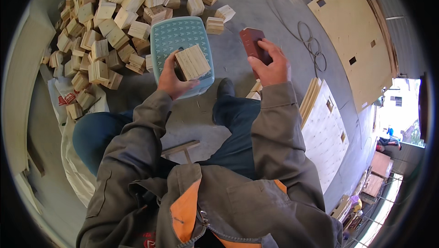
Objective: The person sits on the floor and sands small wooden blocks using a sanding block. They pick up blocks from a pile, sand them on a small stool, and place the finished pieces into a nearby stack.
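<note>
My left hand (pixel 173 82) grips a layered plywood block (pixel 194 63), thumb at its near side and fingers at its left. That block is over the light blue plastic stool (pixel 161 35), whose top has a raised pattern. Whether it rests on the stool or is held just above it, I cannot tell. My right hand (pixel 273 65) is off to the right of the stool, closed around a reddish-brown sanding block (pixel 253 42). The sanding block is tilted and apart from the plywood block; its lower part is partly covered by my fingers.
A large heap of plywood blocks (pixel 116 17) covers the floor at the far left. Plywood sheets (pixel 361 42) lean at the right, and a pale panel (pixel 322 131) stands nearer. A cable (pixel 304 37) lies coiled on the floor. White sacking (pixel 73 156) lies by my left knee.
</note>
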Tool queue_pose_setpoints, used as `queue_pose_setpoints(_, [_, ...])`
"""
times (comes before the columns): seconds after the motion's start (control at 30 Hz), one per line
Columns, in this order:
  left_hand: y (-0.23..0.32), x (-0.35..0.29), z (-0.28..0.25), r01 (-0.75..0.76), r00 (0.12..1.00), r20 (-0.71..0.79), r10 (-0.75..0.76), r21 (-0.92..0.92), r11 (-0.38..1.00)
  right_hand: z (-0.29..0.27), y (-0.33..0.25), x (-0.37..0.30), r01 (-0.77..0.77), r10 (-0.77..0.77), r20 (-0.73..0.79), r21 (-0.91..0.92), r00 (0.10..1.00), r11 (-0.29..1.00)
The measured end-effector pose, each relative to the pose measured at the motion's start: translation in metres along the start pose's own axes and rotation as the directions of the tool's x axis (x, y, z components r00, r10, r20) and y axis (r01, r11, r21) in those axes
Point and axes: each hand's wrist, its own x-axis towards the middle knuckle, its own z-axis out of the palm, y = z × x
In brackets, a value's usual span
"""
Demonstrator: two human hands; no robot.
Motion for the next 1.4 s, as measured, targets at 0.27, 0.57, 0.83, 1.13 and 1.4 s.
queue_pose_setpoints(0.27, [-0.018,0.008,-0.003,-0.108,0.994,0.033,0.106,0.079,0.991,-0.003,-0.011,-0.001,0.035,-0.035,0.058,0.014,0.998,0.999])
queue_pose_setpoints(0.57, [0.014,0.019,-0.007,-0.29,0.946,0.019,0.324,0.496,0.819,-0.017,-0.001,-0.003,0.024,-0.026,0.061,0.023,0.998,0.999])
queue_pose_setpoints(0.83, [0.005,0.0,-0.004,-0.29,0.953,0.06,0.295,0.452,0.843,-0.016,-0.003,-0.005,-0.009,0.005,0.106,0.039,0.994,0.999])
queue_pose_setpoints(1.13, [-0.01,-0.027,0.002,-0.407,0.91,0.139,0.389,0.467,0.785,-0.013,-0.005,-0.008,-0.006,0.008,0.135,-0.011,0.991,1.0])
queue_pose_setpoints(1.4, [0.008,-0.021,-0.001,-0.284,0.956,0.048,0.289,0.397,0.873,-0.012,-0.003,-0.011,0.0,0.011,0.152,-0.071,0.988,0.997])
